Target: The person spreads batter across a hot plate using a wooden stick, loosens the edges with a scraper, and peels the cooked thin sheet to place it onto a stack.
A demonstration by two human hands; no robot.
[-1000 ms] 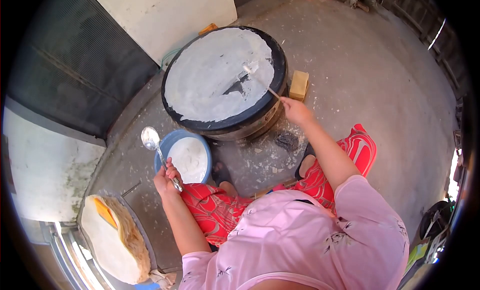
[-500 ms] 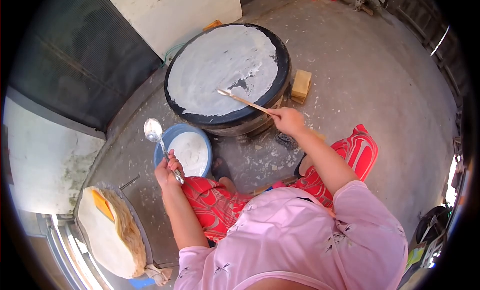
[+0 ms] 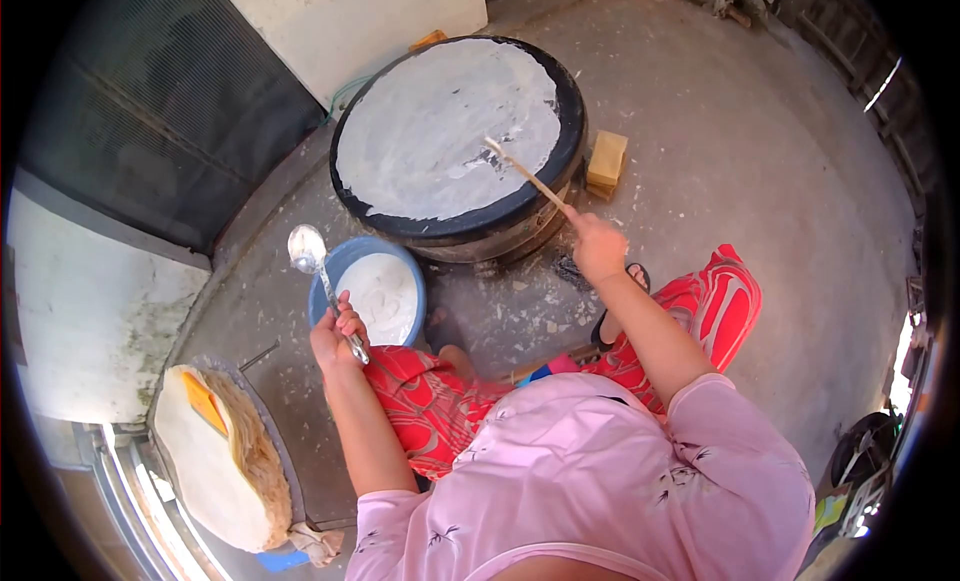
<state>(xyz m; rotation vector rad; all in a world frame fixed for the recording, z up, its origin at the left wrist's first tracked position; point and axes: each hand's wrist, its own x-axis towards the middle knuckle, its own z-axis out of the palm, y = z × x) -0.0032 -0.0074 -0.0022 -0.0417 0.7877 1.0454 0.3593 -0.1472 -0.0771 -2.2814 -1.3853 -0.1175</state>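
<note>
My right hand is closed round the handle of a wooden spreader stick. The stick's batter-coated tip rests on a thin white layer of batter that covers most of a big round black griddle. A small dark gap and rough streaks show in the layer near the tip. My left hand grips a large metal ladle, its batter-smeared bowl raised up and to the left. Beside that hand stands a blue basin holding white batter.
At the lower left lies a folded stack of thin pale flatbreads with an orange-yellow piece on it. Yellow blocks sit on the floor right of the griddle. A white wall and dark mesh panel stand behind.
My right hand has moved the spreader tip up and to the right across the griddle. The dark gap in the batter has shrunk. My left hand still holds the ladle in nearly the same place.
</note>
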